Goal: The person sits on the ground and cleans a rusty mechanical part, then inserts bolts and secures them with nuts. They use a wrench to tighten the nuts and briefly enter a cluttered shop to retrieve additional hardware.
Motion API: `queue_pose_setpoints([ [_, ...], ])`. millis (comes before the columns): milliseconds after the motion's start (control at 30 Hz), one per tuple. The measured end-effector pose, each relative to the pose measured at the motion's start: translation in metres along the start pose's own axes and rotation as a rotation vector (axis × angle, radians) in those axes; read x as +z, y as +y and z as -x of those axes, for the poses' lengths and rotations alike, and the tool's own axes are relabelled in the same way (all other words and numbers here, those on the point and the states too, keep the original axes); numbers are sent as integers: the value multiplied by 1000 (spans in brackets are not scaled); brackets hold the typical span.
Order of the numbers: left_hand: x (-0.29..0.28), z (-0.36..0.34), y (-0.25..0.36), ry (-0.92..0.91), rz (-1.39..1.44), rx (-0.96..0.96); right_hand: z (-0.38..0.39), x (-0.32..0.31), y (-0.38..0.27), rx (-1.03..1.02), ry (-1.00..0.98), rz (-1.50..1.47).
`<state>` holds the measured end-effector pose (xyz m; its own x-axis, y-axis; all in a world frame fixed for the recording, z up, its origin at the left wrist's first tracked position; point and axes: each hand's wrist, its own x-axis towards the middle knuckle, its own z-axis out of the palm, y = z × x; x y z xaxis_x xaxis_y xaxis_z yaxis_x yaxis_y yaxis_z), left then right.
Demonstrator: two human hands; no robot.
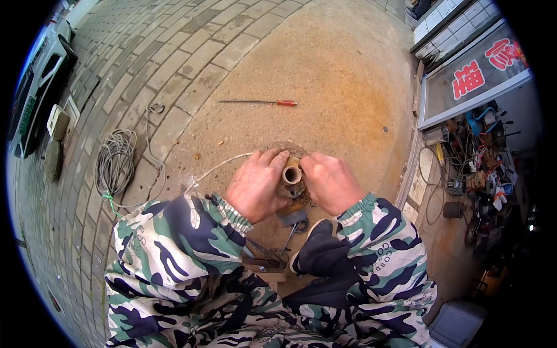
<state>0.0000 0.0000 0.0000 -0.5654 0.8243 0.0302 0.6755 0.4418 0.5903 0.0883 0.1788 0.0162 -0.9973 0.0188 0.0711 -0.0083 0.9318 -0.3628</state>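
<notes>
In front of me stands a dirty tan fitting with a round, pipe-like opening [293, 163] facing up at me. My left hand [255, 184] is closed against its left side, fingers curled over the far edge. My right hand [332, 181] grips the opposite side, its fingers bent and pressed to the rim. The hands hide most of the body below. A pale cable [216, 168] runs leftward from near my left fingers. Just below the fitting, by my shoe [318, 232], lie dark metal tools [297, 219], too cluttered to name.
A long screwdriver [286, 103] with a red handle lies beyond my hands. To the left is a coil of grey cable [115, 165] on paving bricks. A parked car [43, 75] stands far left. At right, parts and wires [470, 162] crowd a doorway beneath a glass panel [441, 95].
</notes>
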Motion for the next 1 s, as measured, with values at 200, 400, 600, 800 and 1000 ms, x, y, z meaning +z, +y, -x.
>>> queue_pose_setpoints([
  [200, 7, 9, 11, -29, 53, -34, 12, 3, 8, -24, 22, -60],
  [400, 1, 6, 11, -38, 46, -52, 8, 0, -2, 21, -3, -3],
  [600, -2, 6, 9, -48, 76, -43, 8, 2, 0, 20, 7, -75],
  [800, -3, 5, 11, -55, 68, -42, 13, 1, 6, 10, -2, -151],
  [1000, -2, 6, 7, -33, 87, -10, 10, -4, -6, 27, -49, -58],
])
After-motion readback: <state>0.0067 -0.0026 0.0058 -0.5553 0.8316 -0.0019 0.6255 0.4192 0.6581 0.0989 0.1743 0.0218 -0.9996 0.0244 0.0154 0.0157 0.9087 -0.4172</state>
